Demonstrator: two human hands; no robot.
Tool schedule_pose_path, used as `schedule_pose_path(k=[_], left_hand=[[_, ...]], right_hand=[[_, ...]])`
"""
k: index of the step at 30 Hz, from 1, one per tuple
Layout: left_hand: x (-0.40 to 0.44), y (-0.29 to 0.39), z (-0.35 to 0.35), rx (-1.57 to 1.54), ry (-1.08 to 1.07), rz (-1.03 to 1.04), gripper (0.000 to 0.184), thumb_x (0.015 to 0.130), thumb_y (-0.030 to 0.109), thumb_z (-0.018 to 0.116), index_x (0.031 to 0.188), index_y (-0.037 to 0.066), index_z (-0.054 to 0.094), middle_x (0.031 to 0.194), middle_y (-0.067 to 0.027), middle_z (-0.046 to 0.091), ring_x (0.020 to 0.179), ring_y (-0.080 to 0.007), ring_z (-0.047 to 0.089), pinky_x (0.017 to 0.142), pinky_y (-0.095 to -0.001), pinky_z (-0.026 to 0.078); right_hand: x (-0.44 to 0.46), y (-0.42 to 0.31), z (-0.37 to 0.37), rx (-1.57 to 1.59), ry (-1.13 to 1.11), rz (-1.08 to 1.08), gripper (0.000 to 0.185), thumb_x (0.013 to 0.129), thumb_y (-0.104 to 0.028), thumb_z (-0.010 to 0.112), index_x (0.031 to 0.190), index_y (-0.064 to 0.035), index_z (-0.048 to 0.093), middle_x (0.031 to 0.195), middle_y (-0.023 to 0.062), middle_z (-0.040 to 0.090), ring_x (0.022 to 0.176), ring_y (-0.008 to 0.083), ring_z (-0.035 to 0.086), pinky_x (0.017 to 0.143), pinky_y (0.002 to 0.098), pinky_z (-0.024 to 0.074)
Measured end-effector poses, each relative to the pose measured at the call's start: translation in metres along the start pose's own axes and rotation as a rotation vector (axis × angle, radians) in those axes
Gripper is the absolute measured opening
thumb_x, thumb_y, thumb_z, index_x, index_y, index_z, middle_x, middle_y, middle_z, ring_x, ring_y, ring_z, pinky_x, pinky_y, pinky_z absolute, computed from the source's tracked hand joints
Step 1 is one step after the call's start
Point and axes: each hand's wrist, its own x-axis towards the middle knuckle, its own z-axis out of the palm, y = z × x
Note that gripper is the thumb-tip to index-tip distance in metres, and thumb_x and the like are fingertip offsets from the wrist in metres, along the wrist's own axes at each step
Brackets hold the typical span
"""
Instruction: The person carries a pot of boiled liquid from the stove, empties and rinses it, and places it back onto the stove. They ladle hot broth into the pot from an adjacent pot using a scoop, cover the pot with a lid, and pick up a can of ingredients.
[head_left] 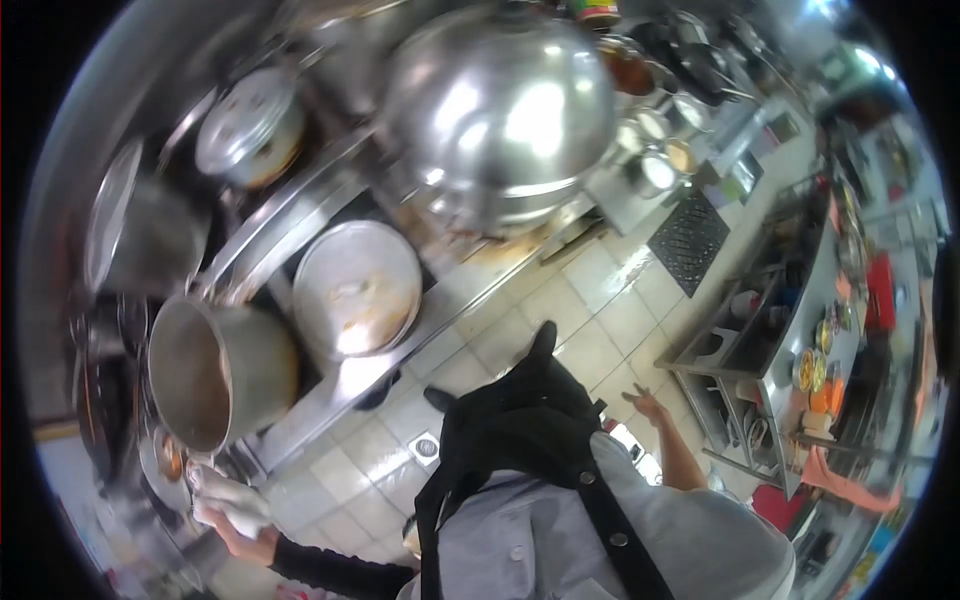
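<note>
At the lower left my left hand [238, 538] is closed round a white cloth [232, 502], close below a large open metal pot [215, 375] that sits tilted at the left end of the stove. A plate [165, 465] with something brown on it lies just beyond the cloth. My right hand [648, 405] hangs over the tiled floor on the right, its fingers spread and nothing in them. Between the pot and the front edge of the stove is a round flat metal lid [358, 288] with brown stains.
A big domed steel lid [500, 120] covers the stove's middle. More pots, one lidded [250, 130], stand behind. A steel counter [800, 370] with shelves and food containers runs along the right. A black floor mat [690, 240] and a drain [424, 447] are on the floor.
</note>
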Motion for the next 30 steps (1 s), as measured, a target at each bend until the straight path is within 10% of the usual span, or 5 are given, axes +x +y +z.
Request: schedule_pose_path(k=[4, 8, 11, 16, 30], left_hand=[[-0.128, -0.085, 0.166, 0.332, -0.414, -0.24, 0.055, 0.08, 0.011, 0.06, 0.129, -0.008, 0.044, 0.103, -0.0094, 0.058, 0.085, -0.018, 0.057, 0.078, -0.031, 0.047], [-0.213, -0.136, 0.309, 0.348, -1.757, -0.476, 0.102, 0.053, 0.022, 0.093, 0.137, 0.0, 0.038, 0.124, -0.0076, 0.052, 0.11, -0.0158, 0.052, 0.098, -0.0296, 0.039], [-0.28, -0.168, 0.377, 0.421, -1.881, -0.866, 0.076, 0.069, 0.019, 0.084, 0.132, 0.003, 0.044, 0.121, -0.005, 0.047, 0.115, -0.015, 0.046, 0.097, -0.0291, 0.036], [-0.326, -0.223, 0.424, 0.559, -1.787, -1.21, 0.072, 0.072, 0.021, 0.082, 0.13, 0.002, 0.043, 0.112, -0.0037, 0.056, 0.104, -0.0139, 0.054, 0.093, -0.0296, 0.041], [-0.389, -0.307, 0.599, 0.62, -1.953, -0.705, 0.059, 0.079, 0.02, 0.076, 0.127, 0.003, 0.047, 0.103, -0.009, 0.064, 0.095, -0.0156, 0.06, 0.085, -0.03, 0.046]], right_hand=[[0.093, 0.029, -0.052, -0.107, -0.054, -0.161, 0.078, 0.08, -0.054, 0.061, 0.143, -0.0142, 0.037, 0.147, 0.0187, 0.033, 0.136, 0.0369, 0.031, 0.108, 0.0502, 0.0294], [0.148, -0.014, -0.119, -0.24, -0.031, -0.429, 0.057, 0.085, -0.051, 0.055, 0.12, -0.0057, 0.06, 0.117, 0.0213, 0.061, 0.113, 0.0352, 0.057, 0.098, 0.0385, 0.0435], [0.17, -0.104, -0.176, -0.483, -0.093, -0.759, 0.049, 0.089, -0.043, 0.052, 0.079, 0.0033, 0.066, 0.086, 0.0234, 0.065, 0.083, 0.0349, 0.062, 0.075, 0.0442, 0.0475], [0.059, -0.295, -0.298, -0.317, -0.102, -1.231, 0.045, 0.091, -0.037, 0.053, 0.075, 0.0027, 0.063, 0.071, 0.0227, 0.061, 0.069, 0.0376, 0.059, 0.067, 0.0429, 0.0467], [0.063, -0.512, -0.551, 0.036, 0.102, -1.525, 0.015, 0.083, -0.007, 0.056, 0.091, 0.0012, 0.066, 0.077, 0.0102, 0.067, 0.069, 0.0169, 0.063, 0.067, 0.0312, 0.0504]])
